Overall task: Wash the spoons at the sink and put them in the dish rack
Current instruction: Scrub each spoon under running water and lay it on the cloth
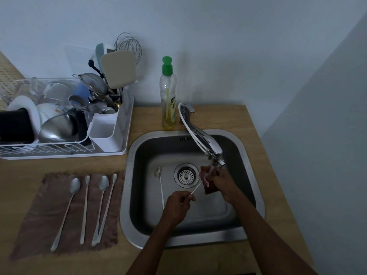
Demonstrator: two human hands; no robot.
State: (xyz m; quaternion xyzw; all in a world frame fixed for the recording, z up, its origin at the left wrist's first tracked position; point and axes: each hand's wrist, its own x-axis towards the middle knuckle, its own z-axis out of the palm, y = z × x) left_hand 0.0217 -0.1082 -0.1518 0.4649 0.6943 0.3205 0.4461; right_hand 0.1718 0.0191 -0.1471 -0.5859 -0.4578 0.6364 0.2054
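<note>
- left hand (177, 205) is down over the near part of the sink (127, 195), fingers curled, pinching the tail end of a thin long-handled spoon (197, 188) between thumb and fingertips
- that spoon angles up and to the right from the pinch. Its bowl end goes into the reddish-brown scrubber (207, 187), so I can't actually see the bowl
- right hand (222, 184) is clenched round the scrubber, just right of the drain (186, 174). The forearm comes in from the near right corner
- the tap (200, 135) swings out from the far rim, and its spout ends right above the right hand and the scrubber
- another spoon (160, 188) lies flat on the sink floor, left of the drain, bowl end pointing far
- four more spoons (84, 210) are lined up side by side on a brown cloth (39, 225) on the counter left of the sink, bowls far and handles near. The two on the right cross at their near ends
- dish rack (59, 154) sits far left, holding white plates (23, 108), a metal bowl (57, 126) and something black
- the white cutlery caddy (107, 133) on the rack's right end is crammed at its far side with cutlery, a strainer (93, 82), a whisk (129, 44) and a beige spatula (119, 69)
- soap bottle (168, 96) with a green cap stands between the rack and the tap base
</note>
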